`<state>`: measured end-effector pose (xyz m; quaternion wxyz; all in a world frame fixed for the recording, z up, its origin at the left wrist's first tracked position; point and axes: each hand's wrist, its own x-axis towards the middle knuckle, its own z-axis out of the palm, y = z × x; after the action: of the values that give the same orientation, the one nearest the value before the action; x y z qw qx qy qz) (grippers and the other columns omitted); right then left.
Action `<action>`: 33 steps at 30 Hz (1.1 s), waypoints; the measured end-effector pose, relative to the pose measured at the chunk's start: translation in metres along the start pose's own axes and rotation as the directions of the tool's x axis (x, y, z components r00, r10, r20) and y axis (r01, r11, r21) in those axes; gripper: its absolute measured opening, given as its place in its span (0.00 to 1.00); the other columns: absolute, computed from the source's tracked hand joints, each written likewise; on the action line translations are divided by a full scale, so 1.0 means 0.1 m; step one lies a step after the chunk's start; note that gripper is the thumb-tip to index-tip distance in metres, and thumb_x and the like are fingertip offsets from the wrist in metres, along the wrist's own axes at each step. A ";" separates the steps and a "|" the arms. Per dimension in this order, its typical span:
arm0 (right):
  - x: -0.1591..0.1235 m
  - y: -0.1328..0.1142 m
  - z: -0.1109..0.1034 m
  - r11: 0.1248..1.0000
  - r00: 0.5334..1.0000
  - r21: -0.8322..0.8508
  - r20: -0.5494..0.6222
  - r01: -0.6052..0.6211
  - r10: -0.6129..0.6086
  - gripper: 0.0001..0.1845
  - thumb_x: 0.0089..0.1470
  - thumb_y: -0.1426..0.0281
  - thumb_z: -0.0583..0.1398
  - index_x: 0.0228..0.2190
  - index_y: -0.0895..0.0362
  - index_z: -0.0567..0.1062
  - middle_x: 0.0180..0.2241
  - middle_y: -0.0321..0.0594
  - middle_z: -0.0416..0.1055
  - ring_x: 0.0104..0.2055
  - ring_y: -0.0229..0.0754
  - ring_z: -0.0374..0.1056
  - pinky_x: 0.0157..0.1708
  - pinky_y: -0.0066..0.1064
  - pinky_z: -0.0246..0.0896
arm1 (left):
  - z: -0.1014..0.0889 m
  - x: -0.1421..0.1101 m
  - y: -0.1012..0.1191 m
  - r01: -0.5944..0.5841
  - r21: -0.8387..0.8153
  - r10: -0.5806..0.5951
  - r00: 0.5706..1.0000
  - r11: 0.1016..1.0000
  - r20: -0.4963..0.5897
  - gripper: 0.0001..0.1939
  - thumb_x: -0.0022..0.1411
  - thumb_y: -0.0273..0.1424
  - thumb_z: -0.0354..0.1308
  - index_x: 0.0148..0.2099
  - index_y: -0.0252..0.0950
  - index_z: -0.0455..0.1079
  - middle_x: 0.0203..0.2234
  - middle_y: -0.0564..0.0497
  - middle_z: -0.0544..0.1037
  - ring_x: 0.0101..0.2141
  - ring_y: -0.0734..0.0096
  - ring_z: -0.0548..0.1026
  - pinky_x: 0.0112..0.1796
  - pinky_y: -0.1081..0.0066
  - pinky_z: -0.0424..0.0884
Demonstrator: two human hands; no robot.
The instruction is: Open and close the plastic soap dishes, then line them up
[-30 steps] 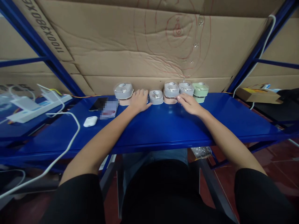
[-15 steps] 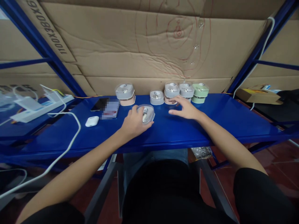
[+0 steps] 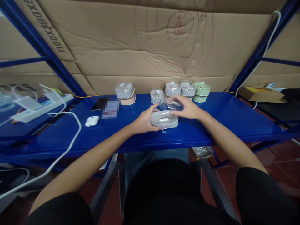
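My left hand [image 3: 144, 121] grips the left side of a rounded grey case [image 3: 173, 124] over the table's front half. A small pale elongated piece [image 3: 164, 119] shows on the case's top. In my right hand [image 3: 188, 107] is a clear plastic lid [image 3: 172, 105], tilted up just behind the case; whether its edge still touches the case I cannot tell. The fingers of that hand curl over the lid's right side. Behind them sits a single similar grey case [image 3: 157, 96] with its clear lid on.
Stacked cases stand along the back: grey on pink [image 3: 126, 93], another grey stack [image 3: 187, 89] and a green one [image 3: 202, 91]. Left of my hands lie a white earbud case [image 3: 92, 121], a phone [image 3: 110, 108] and a dark phone [image 3: 99, 104]. A power strip [image 3: 42, 107] is further left.
My left hand has carried the grey case to the right, turning it. My right hand has closed on its clear lid, which is now raised and tilted at the back.
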<state>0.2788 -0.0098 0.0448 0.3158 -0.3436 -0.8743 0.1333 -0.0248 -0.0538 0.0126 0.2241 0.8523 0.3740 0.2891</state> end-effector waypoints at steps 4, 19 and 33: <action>-0.01 0.30 -0.22 0.972 0.978 -0.111 -0.014 -0.208 0.208 0.48 0.56 0.32 0.69 0.62 0.54 0.81 0.58 0.56 0.82 0.58 0.69 0.79 0.62 0.66 0.73 | -0.08 -0.06 0.00 -0.098 0.104 0.089 0.992 0.990 0.091 0.27 0.63 0.43 0.74 0.63 0.43 0.83 0.70 0.39 0.74 0.69 0.42 0.75 0.72 0.42 0.69; -0.03 0.60 -0.20 0.947 0.942 -0.191 0.166 -0.258 0.290 0.46 0.52 0.36 0.74 0.62 0.51 0.83 0.58 0.55 0.83 0.59 0.73 0.79 0.62 0.72 0.74 | -0.36 -0.22 -0.20 0.148 0.346 -0.089 0.980 0.927 -0.179 0.26 0.75 0.50 0.58 0.56 0.35 0.84 0.69 0.34 0.73 0.69 0.38 0.73 0.74 0.41 0.65; -0.04 0.68 -0.20 0.933 0.939 -0.260 0.169 -0.249 0.298 0.50 0.50 0.37 0.75 0.64 0.54 0.82 0.58 0.58 0.82 0.59 0.74 0.80 0.61 0.71 0.75 | -0.28 -0.30 0.06 0.018 0.230 0.004 0.996 0.973 -0.094 0.20 0.72 0.49 0.66 0.55 0.41 0.80 0.70 0.40 0.72 0.69 0.43 0.73 0.72 0.45 0.68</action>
<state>0.3287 0.0371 0.0279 0.1591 -0.4819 -0.8550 0.1067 -0.0567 -0.0761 0.0273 0.1066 0.8567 0.4182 0.2824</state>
